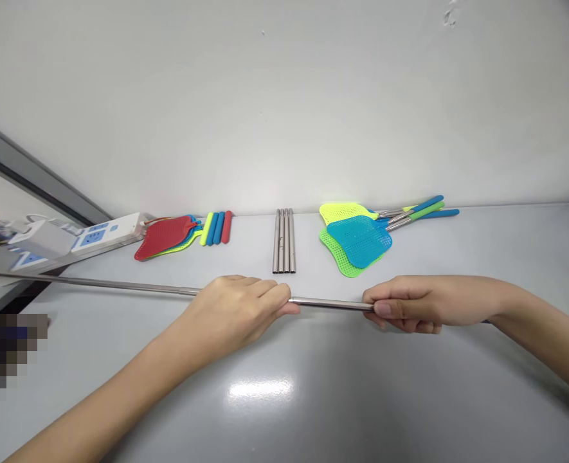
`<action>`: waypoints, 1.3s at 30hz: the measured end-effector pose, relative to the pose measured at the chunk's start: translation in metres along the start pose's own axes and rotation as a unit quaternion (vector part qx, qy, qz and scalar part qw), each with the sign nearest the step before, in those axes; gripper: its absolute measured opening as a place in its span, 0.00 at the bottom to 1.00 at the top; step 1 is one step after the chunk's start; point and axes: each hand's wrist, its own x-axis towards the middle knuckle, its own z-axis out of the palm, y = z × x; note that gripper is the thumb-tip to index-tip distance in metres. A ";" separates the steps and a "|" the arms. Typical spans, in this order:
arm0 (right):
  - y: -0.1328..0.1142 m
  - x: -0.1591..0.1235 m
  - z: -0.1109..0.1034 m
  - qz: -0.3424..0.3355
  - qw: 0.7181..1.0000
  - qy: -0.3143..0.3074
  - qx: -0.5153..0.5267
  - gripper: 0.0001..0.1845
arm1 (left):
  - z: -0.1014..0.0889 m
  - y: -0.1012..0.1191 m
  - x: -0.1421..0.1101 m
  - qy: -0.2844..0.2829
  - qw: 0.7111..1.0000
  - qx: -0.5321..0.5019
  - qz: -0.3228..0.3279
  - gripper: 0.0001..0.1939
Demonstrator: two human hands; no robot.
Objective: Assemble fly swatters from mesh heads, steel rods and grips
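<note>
A long thin telescopic metal rod (pixel 330 303) runs across the grey table (pixel 313 386), extended far to the left. My left hand (pixel 238 307) is closed around it near the middle. My right hand (pixel 409 302) is closed around its thicker right end. Behind the hands lie several short collapsed metal rods (pixel 283 240) side by side. To the back left sits a stack of loose swatter heads, red on top (pixel 166 236), with several coloured grip sleeves (pixel 218 227) beside it. At the back right lie assembled fly swatters (pixel 356 239) with blue and green heads.
A white power strip (pixel 105 235) and a white adapter (pixel 43 239) sit at the table's back left edge. A pale wall stands right behind the table. A pixelated patch covers the lower left corner.
</note>
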 end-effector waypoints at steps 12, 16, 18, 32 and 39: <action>0.014 -0.015 -0.025 -0.040 0.999 0.017 0.032 0.19 | 0.001 -0.006 0.002 0.010 1.000 0.015 -0.022 0.19; 0.010 -0.016 -0.023 -0.024 0.999 0.012 0.021 0.18 | -0.001 0.000 0.005 0.008 0.999 0.013 -0.041 0.18; 0.005 -0.016 -0.019 -0.018 1.000 0.014 0.010 0.17 | -0.002 0.006 0.007 0.011 0.998 0.014 -0.055 0.17; -0.006 -0.019 0.000 0.007 0.999 0.033 -0.025 0.17 | -0.011 0.012 0.012 0.062 0.997 0.035 -0.010 0.19; -0.002 -0.014 -0.002 -0.010 1.000 0.020 -0.018 0.23 | -0.009 0.006 0.007 0.025 1.000 0.015 -0.010 0.20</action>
